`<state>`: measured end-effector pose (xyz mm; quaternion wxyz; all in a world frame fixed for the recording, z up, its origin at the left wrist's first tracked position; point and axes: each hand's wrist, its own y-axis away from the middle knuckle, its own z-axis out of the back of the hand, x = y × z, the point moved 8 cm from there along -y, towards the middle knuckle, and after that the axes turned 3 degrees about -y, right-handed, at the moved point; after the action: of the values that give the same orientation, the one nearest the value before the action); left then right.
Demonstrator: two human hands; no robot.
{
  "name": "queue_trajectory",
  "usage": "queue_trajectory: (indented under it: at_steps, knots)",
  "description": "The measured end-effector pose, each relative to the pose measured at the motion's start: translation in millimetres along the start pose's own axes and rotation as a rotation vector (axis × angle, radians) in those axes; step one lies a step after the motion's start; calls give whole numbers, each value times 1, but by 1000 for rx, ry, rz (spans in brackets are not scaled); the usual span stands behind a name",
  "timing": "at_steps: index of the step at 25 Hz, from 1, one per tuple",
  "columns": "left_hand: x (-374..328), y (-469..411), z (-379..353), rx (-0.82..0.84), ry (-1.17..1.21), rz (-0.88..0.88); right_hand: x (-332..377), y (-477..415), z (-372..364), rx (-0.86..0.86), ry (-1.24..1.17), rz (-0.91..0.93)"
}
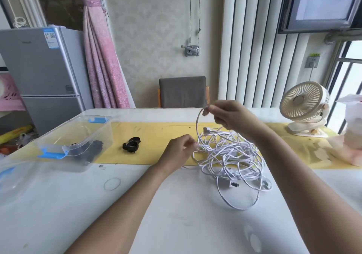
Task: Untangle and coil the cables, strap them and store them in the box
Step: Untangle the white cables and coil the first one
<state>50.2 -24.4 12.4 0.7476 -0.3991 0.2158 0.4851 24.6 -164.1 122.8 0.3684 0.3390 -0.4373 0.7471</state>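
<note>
The white tabletop (156, 204) with its yellow runner carries everything I am working on. At its left edge the clear storage box (64, 161) stands with its lid off, something dark already lying inside, well apart from the cables. The white cables (229, 155) lie in one loose tangle right of centre, half on the runner and half on the bare top, none of them coiled or strapped yet. My right hand (231, 116) is raised above the heap, its grip pinched on a lifted strand (197, 124) that arcs down into the pile. My left hand (179, 151) sits at the tangle's left edge, its grip apparently pinching a strand there, though the fingertips are blurred. The black straps (131, 145) wait on the runner between box and tangle. I judge this as early untangling. To do it well, I would draw the lifted strand up slowly, let the left hand pin the heap, follow one cable to its plug (205, 130), and never yank, since pulling hard would tighten the knots.
</note>
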Motion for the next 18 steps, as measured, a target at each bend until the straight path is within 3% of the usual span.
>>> queue_trajectory:
  at_steps: [3,4,7,9,14,16,18]
  knots:
    - [15,3,-7,37,89,104,9,-19,10,-6,-228,27]
    - [16,0,4,-47,59,118,12,-25,15,-14,-236,49]
    - [29,1,82,-555,-160,217,16,-37,39,-121,-324,93]
    - [52,8,120,-698,-178,342,10,-39,54,-217,-387,98]
    - [79,9,118,-626,-310,419,-29,-38,53,-274,-364,-21]
    - [84,4,116,-518,-413,434,-45,-38,52,-226,-297,-112]
    - [73,-3,110,-430,-512,330,-53,-35,50,-124,-208,-159]
